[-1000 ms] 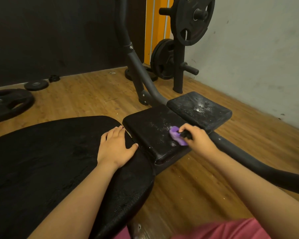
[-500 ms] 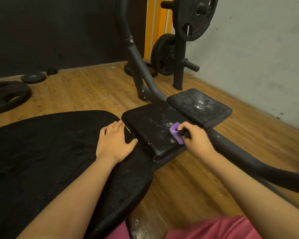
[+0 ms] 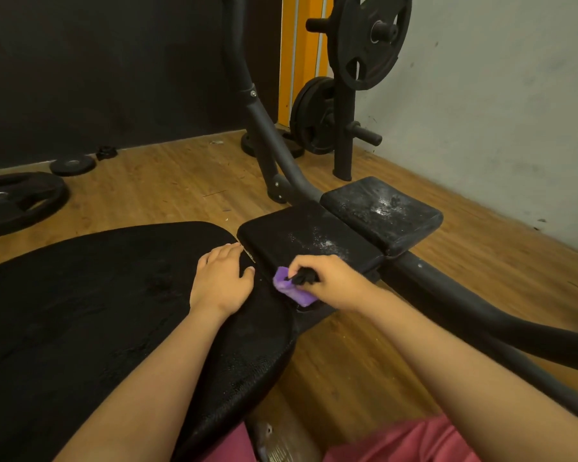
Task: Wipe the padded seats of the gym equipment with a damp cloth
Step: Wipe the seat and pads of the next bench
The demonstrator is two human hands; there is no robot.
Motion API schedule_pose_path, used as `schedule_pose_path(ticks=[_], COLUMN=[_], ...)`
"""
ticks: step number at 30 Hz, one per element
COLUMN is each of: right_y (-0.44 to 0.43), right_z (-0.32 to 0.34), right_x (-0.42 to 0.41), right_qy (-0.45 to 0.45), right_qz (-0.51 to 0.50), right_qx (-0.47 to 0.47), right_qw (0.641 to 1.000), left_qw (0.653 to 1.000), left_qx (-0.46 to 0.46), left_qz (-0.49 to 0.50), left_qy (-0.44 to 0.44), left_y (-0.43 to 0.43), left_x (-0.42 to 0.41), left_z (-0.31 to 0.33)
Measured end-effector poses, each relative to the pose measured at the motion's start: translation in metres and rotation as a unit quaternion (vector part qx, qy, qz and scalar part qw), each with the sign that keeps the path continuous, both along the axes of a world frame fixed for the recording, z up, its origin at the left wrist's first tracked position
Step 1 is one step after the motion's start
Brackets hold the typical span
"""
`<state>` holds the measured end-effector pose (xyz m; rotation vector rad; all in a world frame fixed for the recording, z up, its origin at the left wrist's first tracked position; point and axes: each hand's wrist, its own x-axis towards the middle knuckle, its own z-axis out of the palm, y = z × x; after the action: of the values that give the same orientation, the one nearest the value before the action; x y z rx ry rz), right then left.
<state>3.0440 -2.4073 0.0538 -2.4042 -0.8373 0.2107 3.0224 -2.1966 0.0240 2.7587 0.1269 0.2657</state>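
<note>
Now the large padded seat (image 3: pixel 80 311) carries the left hand (image 3: pixel 221 281), fingers flat and together, as a brace. On the smaller pad (image 3: pixel 307 241) the right hand (image 3: pixel 331 281) pinches the purple cloth (image 3: pixel 292 290) against its near edge. Firm, overlapping strokes should lift the white specks. Weight plates (image 3: pixel 17 198) lie on the wooden floor (image 3: pixel 147 195).

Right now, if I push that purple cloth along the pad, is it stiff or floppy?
Probably floppy: the purple cloth bunches under the right hand. Likely light, held one-handed. It may drag on the textured middle pad.
</note>
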Motion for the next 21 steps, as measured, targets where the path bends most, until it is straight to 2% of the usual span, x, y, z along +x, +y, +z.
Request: schedule_pose_path(ticks=[2, 5, 10, 12, 13, 17, 21], right_y=[-0.022, -0.058, -0.085, -0.080, -0.076, -0.054, -0.034], right_z=[0.014, 0.024, 0.014, 0.011, 0.010, 0.009, 0.008], right_x=[0.001, 0.003, 0.013, 0.020, 0.024, 0.040, 0.037], right_qy=[0.067, 0.153, 0.192, 0.211, 0.199, 0.054, -0.004], right_qz=[0.011, 0.006, -0.096, -0.127, -0.134, -0.130, -0.106], right_qx=[-0.007, 0.035, 0.071, 0.048, 0.021, -0.114, -0.171], right_qw=[0.998, 0.988, 0.974, 0.968, 0.971, 0.983, 0.980], left_qw=[1.000, 1.000, 1.000, 1.000, 1.000, 0.999, 0.999], left_qx=[0.005, 0.013, 0.018, 0.022, 0.023, 0.029, 0.037], left_qz=[0.002, 0.000, -0.005, -0.005, -0.005, -0.003, -0.007], left_qy=[-0.006, -0.010, -0.016, -0.016, -0.017, -0.019, -0.025], left_y=[0.000, 0.000, 0.000, 0.000, 0.000, 0.000, 0.001], left_x=[0.001, 0.002, 0.001, 0.001, 0.001, 0.004, 0.006], left_z=[-0.001, -0.003, -0.004, -0.004, -0.004, -0.005, -0.007])
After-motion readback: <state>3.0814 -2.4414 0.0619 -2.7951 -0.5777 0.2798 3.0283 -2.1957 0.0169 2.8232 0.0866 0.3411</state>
